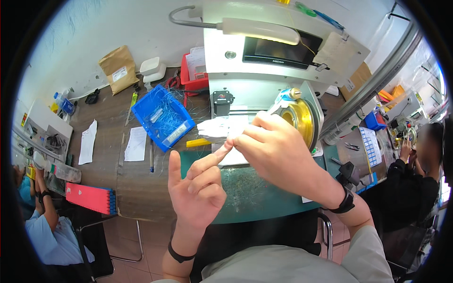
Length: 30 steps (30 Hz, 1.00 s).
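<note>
the bare left hand is facing palm up, its index finger reaching forward, its thumb standing well apart and its other three fingers curling loosely; it is gripping nothing that shows. the bare right hand is bending its fingers inward, nearly closed, their tips meeting the left index fingertip; whether they are pinching something fine, i cannot tell. just behind the fingertips, a crumpled white bundle is lying before a white box-shaped bench machine, its right end washing out in glare. near it, a flat yellow strip is lying beside a dark green mat, which is spreading beneath the hands. past the right hand, a gold-coloured round spool is standing upright at the machine. to the left, a blue plastic tray is holding tangled thin blue strands; behind it, a red plastic bin is standing. farther out, co-workers are sitting at both sides.
</note>
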{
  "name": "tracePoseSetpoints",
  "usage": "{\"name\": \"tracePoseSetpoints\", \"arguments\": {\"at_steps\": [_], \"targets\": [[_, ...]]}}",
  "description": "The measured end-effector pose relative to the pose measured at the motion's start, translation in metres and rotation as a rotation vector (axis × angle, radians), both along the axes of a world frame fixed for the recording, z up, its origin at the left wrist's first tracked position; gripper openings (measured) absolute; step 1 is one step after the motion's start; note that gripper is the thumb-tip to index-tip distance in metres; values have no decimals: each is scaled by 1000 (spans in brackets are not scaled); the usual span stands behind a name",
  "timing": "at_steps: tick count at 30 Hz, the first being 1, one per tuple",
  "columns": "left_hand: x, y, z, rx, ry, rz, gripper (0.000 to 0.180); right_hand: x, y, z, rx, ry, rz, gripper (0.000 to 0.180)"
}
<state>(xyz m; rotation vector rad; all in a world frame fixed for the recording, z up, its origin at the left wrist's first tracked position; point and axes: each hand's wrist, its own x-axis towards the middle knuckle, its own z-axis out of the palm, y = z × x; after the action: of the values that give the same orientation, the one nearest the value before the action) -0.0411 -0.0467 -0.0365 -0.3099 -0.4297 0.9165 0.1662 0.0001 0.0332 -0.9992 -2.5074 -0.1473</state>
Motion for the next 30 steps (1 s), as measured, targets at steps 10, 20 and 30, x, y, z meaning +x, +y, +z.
{"name": "tracePoseSetpoints", "arguments": {"at_steps": [10,20,30], "targets": [[-3,-6,9,759,1851,974,42,3,35,-8,89,-74,137,24],[9,68,53,1142,2252,1433,16,27,-17,-19,122,345,-87,21],[37,101,51,1707,2379,1271,11,-3,-52,-70,-1261,1528,-131,31]]}}
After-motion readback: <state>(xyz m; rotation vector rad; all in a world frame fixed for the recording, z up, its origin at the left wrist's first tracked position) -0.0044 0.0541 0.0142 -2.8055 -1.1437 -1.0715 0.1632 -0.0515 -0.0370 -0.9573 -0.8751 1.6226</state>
